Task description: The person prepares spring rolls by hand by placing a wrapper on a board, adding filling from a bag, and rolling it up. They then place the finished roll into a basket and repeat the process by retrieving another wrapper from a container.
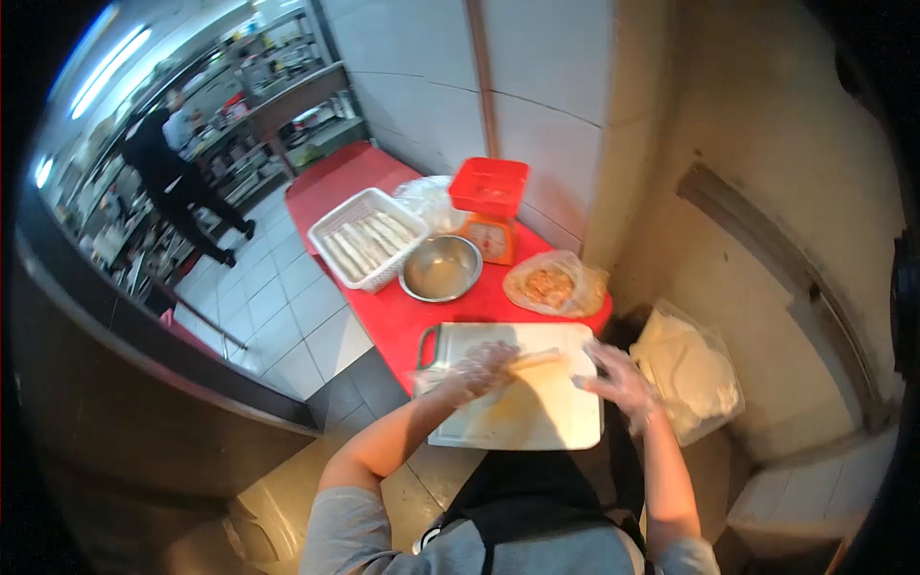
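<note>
A white cutting board [470, 431] with a dark handle lies in front of me. On it is a pale, thin spring roll [537, 359], pointing to the right. My left hand [481, 372], in a clear plastic glove, has its fingers closed around the roll's left end. Gloved as well, my right hand [621, 381] is at the board's right edge, thumb and fingers apart, holding nothing. Beyond the board stand a steel bowl [442, 268] with a little liquid and a white basket [324, 247] of similar rolls in rows.
A clear bag of orange-coloured filling [550, 286] sits on the red table [388, 321], near an orange scale [492, 240] with a red tray. Right of the board is a bag of pale wrappers [685, 364]. A person [158, 163] stands in the kitchen at far left.
</note>
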The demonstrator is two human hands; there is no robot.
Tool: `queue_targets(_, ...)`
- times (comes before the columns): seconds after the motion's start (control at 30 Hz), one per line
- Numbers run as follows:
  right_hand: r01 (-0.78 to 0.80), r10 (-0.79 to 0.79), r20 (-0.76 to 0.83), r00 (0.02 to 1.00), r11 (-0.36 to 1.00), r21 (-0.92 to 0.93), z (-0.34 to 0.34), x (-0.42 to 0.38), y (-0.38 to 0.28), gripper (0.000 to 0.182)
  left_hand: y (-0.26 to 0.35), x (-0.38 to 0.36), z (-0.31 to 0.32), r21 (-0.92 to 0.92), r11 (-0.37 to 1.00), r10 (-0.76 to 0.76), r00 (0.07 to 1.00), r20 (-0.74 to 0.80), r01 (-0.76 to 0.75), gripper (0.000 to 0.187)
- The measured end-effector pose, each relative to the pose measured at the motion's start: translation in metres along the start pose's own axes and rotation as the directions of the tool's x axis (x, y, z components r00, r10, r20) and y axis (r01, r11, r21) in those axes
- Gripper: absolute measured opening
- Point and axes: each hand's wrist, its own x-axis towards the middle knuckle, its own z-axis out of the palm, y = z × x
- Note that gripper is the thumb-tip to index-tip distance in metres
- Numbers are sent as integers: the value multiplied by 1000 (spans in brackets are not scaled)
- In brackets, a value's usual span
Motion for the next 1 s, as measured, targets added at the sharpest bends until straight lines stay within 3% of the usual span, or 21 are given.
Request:
queue_targets(0.03,16,-4,-83,997,988,155,6,-12,15,89,-1,6,0,13,999,40,999,-12,-40,56)
queue_targets(0.07,-63,83,-80,993,973,220,2,-26,19,87,-4,12,1,26,997,78,997,-22,-78,42)
queue_targets(0.17,-227,282,-122,951,912,341,-20,-73,22,81,-20,42,-10,32,999,-11,908,420,-3,37)
queue_targets(0.2,-232,299,-164,940,912,337,-26,-90,42,79,-23,35,-23,-222,957,-68,887,457,187,38)
queue_targets(0.23,-240,321,-207,924,910,337,-30,-105,59,77,-18,21,-40,-450,817,-99,857,506,360,40)
queue_targets(0.27,-306,392,-212,895,886,348,-37,-119,58,74,-18,8,-52,-629,593,-104,823,559,502,42)
queue_targets(0.3,-371,463,-217,859,856,360,-44,-132,56,72,-23,-3,-57,-752,428,-79,849,522,502,45)
queue_targets(0.37,-303,446,-265,855,844,442,-45,-161,90,63,-40,-27,-69,-900,58,-53,901,430,433,52)
queue_targets(0.47,-426,547,-190,815,788,445,-56,-197,157,70,-68,-52,-112,-976,-77,-208,954,216,204,57)
queue_targets(0.5,-373,450,-61,891,803,465,-62,-204,168,67,-71,-63,-141,-980,-158,-205,966,156,124,51)
queue_targets(0.53,-323,335,68,940,808,492,-69,-210,175,65,-98,-63,-140,-968,-234,-247,969,-27,-86,45)
queue_targets(0.57,-275,206,188,960,805,526,-72,-213,182,64,-108,-63,-163,-978,-153,-386,920,-74,-143,48)
queue_targets(0.63,-256,229,126,965,733,630,-66,-209,186,63,-162,-64,-186,-991,-12,-502,858,-110,-134,57)
queue_targets(0.7,-220,270,63,961,604,766,-56,-202,172,61,-215,-52,-207,-967,253,-733,658,-172,29,42)
queue_targets(0.73,-259,335,42,941,637,726,-52,-195,167,60,-227,-41,-216,-938,339,-798,550,-247,71,30)
queue_targets(0.83,-393,513,-42,857,704,591,-45,-180,154,58,-290,-16,-221,-902,358,-882,406,-240,243,25)
queue_targets(0.9,-486,606,-116,787,724,490,-42,-168,142,56,-344,-9,-210,-697,417,-902,362,-236,583,30)
queue_targets(0.93,-454,621,-64,781,635,626,-45,-162,122,56,-359,-6,-206,-554,419,-908,341,-244,719,33)
queue_targets(1.0,-361,624,39,781,399,843,-52,-157,76,58,-323,-10,-215,-766,367,-929,252,-271,527,38)
